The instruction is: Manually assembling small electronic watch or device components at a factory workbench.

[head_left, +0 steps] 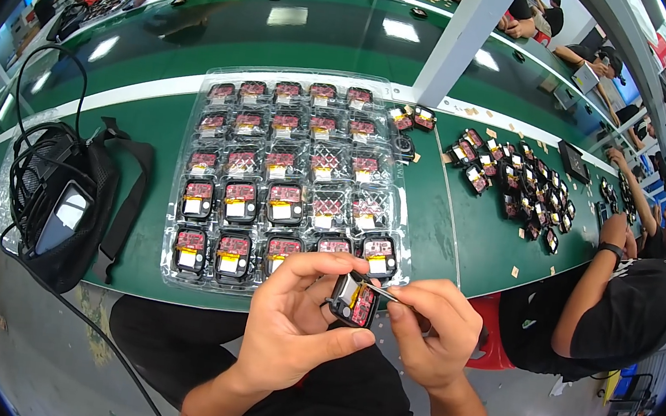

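Black square electronic module with red circuit board (354,301) pinched in left hand (292,318), just off desk's near edge | right hand (434,330) grips thin metal tweezers (373,288), tip on module | clear plastic tray (178,272) of like modules on green desk (430,219).

Green workbench (154,118) carries clear tray (178,272), black bag (118,183), loose modules (516,188).

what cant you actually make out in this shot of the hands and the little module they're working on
- Head view: the far side of the small module is covered by the left hand.
- Head view: the tip of the thin tool in the right hand is too small to tell its contact point.
- Head view: the clear tray front row is partly hidden by both hands.
- Head view: parts in the loose pile blur near the rim.
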A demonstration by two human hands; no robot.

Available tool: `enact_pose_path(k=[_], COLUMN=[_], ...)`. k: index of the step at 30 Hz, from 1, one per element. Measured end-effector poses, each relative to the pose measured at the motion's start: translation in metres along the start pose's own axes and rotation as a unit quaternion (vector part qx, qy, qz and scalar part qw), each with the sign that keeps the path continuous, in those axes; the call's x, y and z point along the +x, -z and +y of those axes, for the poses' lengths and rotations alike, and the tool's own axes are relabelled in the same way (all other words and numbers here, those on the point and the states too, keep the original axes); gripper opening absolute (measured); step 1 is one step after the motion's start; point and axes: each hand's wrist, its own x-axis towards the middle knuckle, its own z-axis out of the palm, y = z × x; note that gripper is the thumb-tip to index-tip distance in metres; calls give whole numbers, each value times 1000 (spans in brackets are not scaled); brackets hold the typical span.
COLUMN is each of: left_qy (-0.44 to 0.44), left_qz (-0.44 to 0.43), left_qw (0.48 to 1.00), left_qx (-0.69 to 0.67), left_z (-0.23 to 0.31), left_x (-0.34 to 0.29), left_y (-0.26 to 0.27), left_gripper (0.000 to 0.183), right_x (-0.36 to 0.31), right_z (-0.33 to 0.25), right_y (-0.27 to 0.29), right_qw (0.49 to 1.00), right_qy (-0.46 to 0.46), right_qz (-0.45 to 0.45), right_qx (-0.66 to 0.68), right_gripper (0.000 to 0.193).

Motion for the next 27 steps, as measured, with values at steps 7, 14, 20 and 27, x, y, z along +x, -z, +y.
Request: enact_pose_path(k=[7,14,20,27], left_qy=[-2,-9,-29,-51], left_qz=[5,12,35,13], left_qw=[1000,1000,997,996], left_qx=[22,24,55,69], left_z=[-1,-2,-4,-2], left_x=[0,-1,-6,-6], left_y=[-1,-3,-9,-4], left_gripper=[63,61,60,61], right_x=[-4,-5,-6,2], right_z=[5,3,-4,-8], right_y=[-5,-6,-10,3], right_qw=[991,991,986,998], right_qy=[86,89,98,25], right_qz=[39,26,42,-22], right_qx=[-90,-92,-128,-45], right_gripper=[21,15,20,20])
